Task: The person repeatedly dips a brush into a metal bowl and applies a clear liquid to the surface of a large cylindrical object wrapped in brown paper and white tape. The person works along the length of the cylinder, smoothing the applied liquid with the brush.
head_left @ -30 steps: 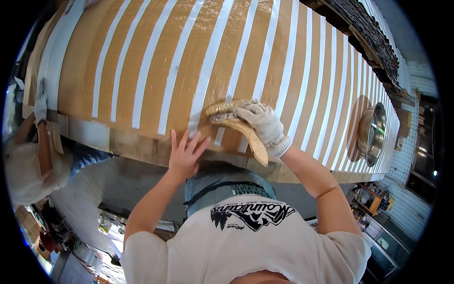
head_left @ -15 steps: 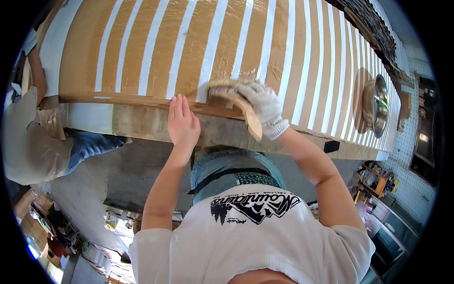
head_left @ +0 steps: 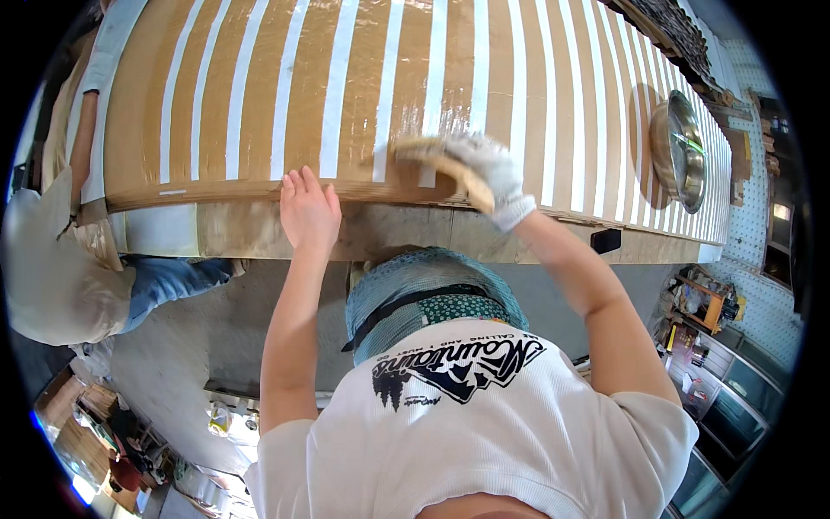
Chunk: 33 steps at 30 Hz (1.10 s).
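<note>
My left hand (head_left: 311,212) is bare and lies flat with fingers stretched at the near edge of a brown, white-striped surface (head_left: 246,104). In my right hand (head_left: 494,177), which wears a whitish knitted glove, is a brush with a curved wooden handle (head_left: 471,183). Motion blurs the brush's head, which is against the striped surface near its front edge; its bristles are hard to make out. Around and beyond the brush the surface shines as if wet.
A metal bowl (head_left: 687,156) stands on the stripes at the right. A small black object (head_left: 605,240) is at the table's front edge (head_left: 389,233). At the left another person (head_left: 65,268) reaches along the table; shelves (head_left: 722,389) stand at the lower right.
The brush in my right hand has moved right along the stripes. My left hand keeps its place on the edge while the view shifts. The other person's arm has reached farther forward.
</note>
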Each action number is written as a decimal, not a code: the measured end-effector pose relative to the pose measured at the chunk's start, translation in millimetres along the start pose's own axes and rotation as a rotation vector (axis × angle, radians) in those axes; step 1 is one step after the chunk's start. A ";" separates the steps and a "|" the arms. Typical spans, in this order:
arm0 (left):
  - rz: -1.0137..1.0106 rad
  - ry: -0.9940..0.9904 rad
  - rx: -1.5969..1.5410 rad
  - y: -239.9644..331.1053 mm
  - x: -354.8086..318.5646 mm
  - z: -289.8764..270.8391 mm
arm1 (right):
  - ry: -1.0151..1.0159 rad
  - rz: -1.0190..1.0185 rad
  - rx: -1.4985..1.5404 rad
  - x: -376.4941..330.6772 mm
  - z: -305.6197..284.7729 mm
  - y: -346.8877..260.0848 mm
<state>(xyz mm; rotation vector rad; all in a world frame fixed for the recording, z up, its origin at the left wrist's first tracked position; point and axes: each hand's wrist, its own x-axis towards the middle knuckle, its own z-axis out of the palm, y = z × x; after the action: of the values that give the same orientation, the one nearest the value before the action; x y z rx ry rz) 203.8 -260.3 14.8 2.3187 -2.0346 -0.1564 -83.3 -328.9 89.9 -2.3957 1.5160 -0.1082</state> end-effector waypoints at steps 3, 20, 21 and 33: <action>-0.103 -0.222 0.084 30.8 18.1 -31.2 | -0.085 0.056 0.153 -10.5 -8.8 13.9; -0.291 -0.371 0.284 79.5 44.6 -20.7 | 0.293 0.366 0.039 273.2 -81.2 168.7; -0.318 -0.439 0.300 84.2 48.3 -28.9 | 0.313 0.369 0.023 302.4 -80.9 184.4; -0.472 -0.556 0.190 87.4 52.0 -29.4 | 0.537 0.353 -0.165 485.6 -82.6 298.4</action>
<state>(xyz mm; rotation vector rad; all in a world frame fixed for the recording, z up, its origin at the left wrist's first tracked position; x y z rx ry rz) 127.6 -324.2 51.1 3.1192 -1.6792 -0.7287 -148.1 -898.3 33.8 -2.2823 2.2402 -0.6089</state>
